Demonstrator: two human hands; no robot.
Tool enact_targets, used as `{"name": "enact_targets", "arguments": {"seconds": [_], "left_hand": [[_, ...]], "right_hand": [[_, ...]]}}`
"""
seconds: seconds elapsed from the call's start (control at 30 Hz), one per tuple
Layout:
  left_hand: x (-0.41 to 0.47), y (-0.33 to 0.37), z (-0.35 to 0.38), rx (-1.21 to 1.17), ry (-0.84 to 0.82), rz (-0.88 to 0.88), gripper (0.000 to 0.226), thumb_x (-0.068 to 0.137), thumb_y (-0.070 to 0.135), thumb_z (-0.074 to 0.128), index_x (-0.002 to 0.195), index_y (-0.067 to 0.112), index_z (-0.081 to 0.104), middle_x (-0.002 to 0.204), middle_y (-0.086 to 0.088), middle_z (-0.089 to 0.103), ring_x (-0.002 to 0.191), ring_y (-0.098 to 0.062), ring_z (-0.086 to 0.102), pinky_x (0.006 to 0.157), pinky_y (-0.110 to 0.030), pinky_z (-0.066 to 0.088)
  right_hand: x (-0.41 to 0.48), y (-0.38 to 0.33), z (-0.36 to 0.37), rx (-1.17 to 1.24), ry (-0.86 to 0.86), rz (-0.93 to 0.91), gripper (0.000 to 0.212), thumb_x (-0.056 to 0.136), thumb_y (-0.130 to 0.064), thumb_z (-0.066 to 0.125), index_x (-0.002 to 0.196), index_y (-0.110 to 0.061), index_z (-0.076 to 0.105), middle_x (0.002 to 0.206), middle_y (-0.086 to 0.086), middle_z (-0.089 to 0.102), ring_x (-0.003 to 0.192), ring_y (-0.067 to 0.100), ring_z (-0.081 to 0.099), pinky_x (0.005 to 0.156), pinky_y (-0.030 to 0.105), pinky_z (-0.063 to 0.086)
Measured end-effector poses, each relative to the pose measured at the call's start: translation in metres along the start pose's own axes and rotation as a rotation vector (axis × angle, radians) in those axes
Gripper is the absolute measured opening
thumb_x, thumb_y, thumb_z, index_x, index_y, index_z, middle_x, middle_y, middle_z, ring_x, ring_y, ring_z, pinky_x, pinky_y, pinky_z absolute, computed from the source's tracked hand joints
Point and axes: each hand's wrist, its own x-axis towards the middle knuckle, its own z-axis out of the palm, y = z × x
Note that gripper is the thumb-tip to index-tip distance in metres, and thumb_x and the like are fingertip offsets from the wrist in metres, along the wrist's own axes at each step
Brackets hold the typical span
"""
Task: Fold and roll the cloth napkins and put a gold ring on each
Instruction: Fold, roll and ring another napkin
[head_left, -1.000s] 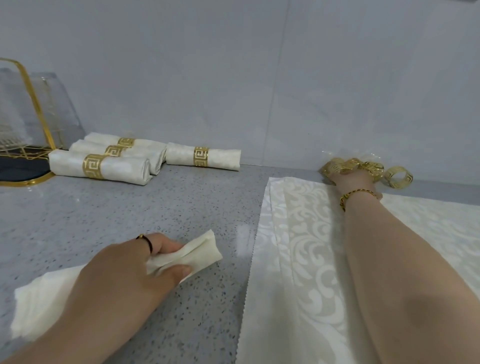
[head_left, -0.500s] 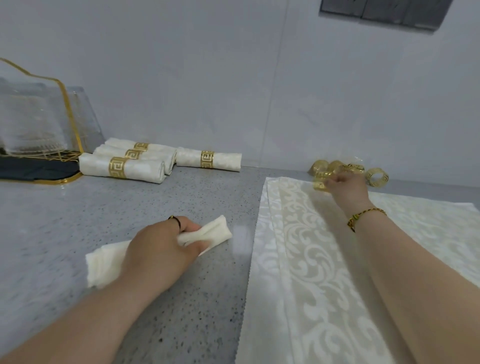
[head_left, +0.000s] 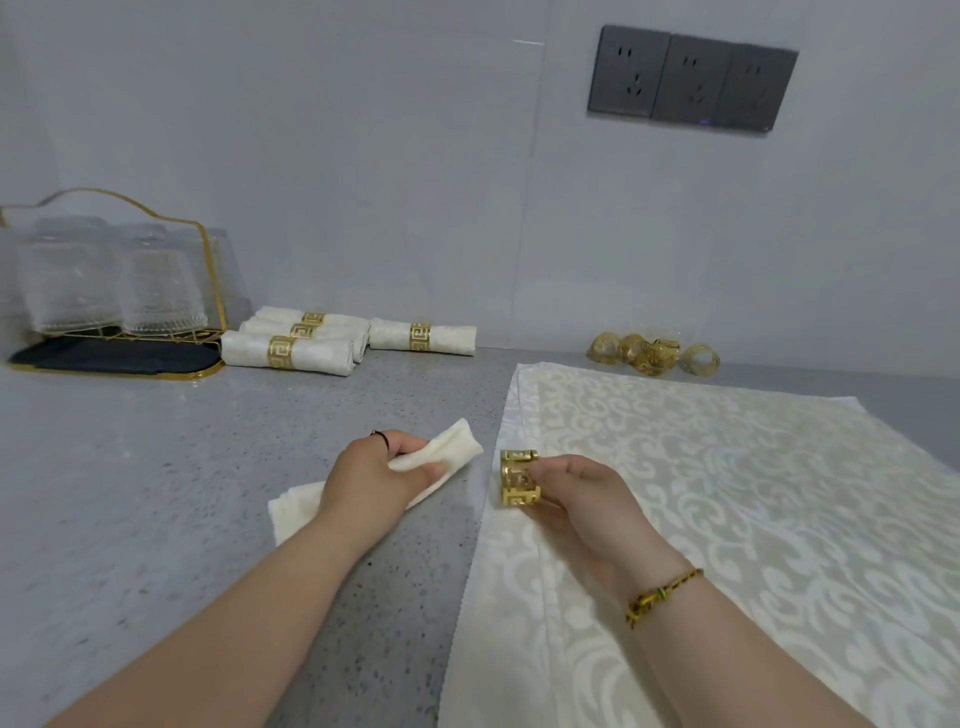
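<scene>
Pinching a gold ring (head_left: 518, 477) now, the right hand (head_left: 582, 499) has come back from the pile of spare rings (head_left: 652, 356) at the upper right. It sits mid-frame over the left edge of the flat patterned cloth (head_left: 727, 493). Meanwhile the left hand (head_left: 379, 480) is wrapped round the rolled napkin (head_left: 452, 451) on the grey counter (head_left: 156, 493), free end poking up-right, just beside the ring. So the ring's fetched; I'd guess sliding it on comes next. Both forearms reach in from the bottom edge, wrists low.

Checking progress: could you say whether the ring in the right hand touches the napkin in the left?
Apart. The head view shows bare counter between the napkin and the ring.
</scene>
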Motion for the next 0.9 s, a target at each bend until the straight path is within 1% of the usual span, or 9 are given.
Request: {"name": "enact_targets", "arguments": {"seconds": [0.1,0.23,0.33,0.43,0.53,0.6,0.67,0.73,0.9], "left_hand": [[-0.008,0.003,0.001,-0.128,0.043,-0.024,0.012,0.077,0.020,0.071,0.079,0.025,0.061,0.077,0.014,0.058,0.071,0.000,0.050,0.061,-0.012,0.034],[-0.012,0.008,0.003,-0.184,0.021,-0.013,0.016,0.076,0.018,0.072,0.073,0.029,0.060,0.077,0.015,0.059,0.071,0.000,0.051,0.060,-0.011,0.035],[-0.014,0.011,0.005,-0.219,-0.031,0.012,0.020,0.074,0.014,0.073,0.071,0.030,0.062,0.072,0.016,0.062,0.065,0.001,0.055,0.055,-0.006,0.039],[-0.014,0.010,0.007,-0.278,-0.041,0.019,0.022,0.072,0.011,0.075,0.070,0.030,0.065,0.058,0.019,0.065,0.058,0.005,0.058,0.054,-0.004,0.041],[-0.013,0.009,0.006,-0.335,-0.054,0.022,0.024,0.071,0.007,0.075,0.068,0.030,0.066,0.057,0.023,0.065,0.057,0.005,0.059,0.057,-0.010,0.043],[-0.013,0.008,0.006,-0.360,-0.070,0.041,0.026,0.071,0.004,0.074,0.068,0.029,0.066,0.058,0.022,0.066,0.056,0.008,0.059,0.056,-0.007,0.045],[-0.014,0.008,0.007,-0.347,-0.100,0.064,0.027,0.072,0.001,0.072,0.069,0.028,0.066,0.058,0.023,0.065,0.056,0.010,0.058,0.055,-0.003,0.043],[-0.016,0.009,0.008,-0.309,-0.142,0.098,0.030,0.072,0.001,0.072,0.067,0.029,0.066,0.058,0.025,0.064,0.059,0.011,0.057,0.057,-0.001,0.041],[-0.017,0.010,0.009,-0.312,-0.169,0.121,0.029,0.070,0.003,0.074,0.064,0.030,0.066,0.056,0.023,0.064,0.058,0.011,0.057,0.057,-0.001,0.041]], "right_hand": [[-0.003,0.001,0.002,0.176,-0.066,0.023,0.015,0.089,0.000,0.051,0.076,-0.004,0.058,0.073,0.007,0.067,0.070,0.015,0.064,0.064,0.019,0.056],[-0.001,0.002,0.007,0.376,-0.116,0.004,0.008,0.087,0.003,0.052,0.092,-0.002,0.055,0.095,0.015,0.064,0.088,0.025,0.063,0.080,0.032,0.056],[0.000,0.004,0.012,0.404,-0.100,-0.053,0.015,0.085,0.006,0.052,0.093,-0.007,0.052,0.093,0.011,0.061,0.084,0.021,0.062,0.082,0.031,0.053],[0.001,0.004,0.012,0.282,-0.081,-0.151,0.021,0.084,0.008,0.053,0.091,-0.012,0.052,0.094,0.007,0.060,0.078,0.015,0.061,0.076,0.024,0.054],[0.001,0.004,0.011,0.183,-0.092,-0.234,0.023,0.083,0.006,0.055,0.091,-0.015,0.052,0.097,0.003,0.060,0.081,0.012,0.061,0.079,0.024,0.052],[0.000,0.004,0.010,0.057,-0.103,-0.333,0.027,0.082,0.008,0.056,0.091,-0.018,0.051,0.099,-0.001,0.059,0.088,0.009,0.061,0.082,0.023,0.051],[-0.002,0.003,0.008,-0.153,-0.120,-0.479,0.034,0.081,0.009,0.058,0.091,-0.023,0.051,0.103,-0.005,0.057,0.100,0.004,0.057,0.086,0.019,0.051],[-0.004,0.003,0.010,-0.304,-0.147,-0.554,0.038,0.081,0.009,0.059,0.092,-0.026,0.050,0.102,-0.010,0.057,0.101,-0.001,0.056,0.089,0.017,0.049],[-0.004,0.000,0.010,-0.281,-0.164,-0.442,0.034,0.080,0.007,0.061,0.087,-0.023,0.048,0.095,-0.005,0.055,0.087,0.006,0.057,0.073,0.017,0.049]]}}
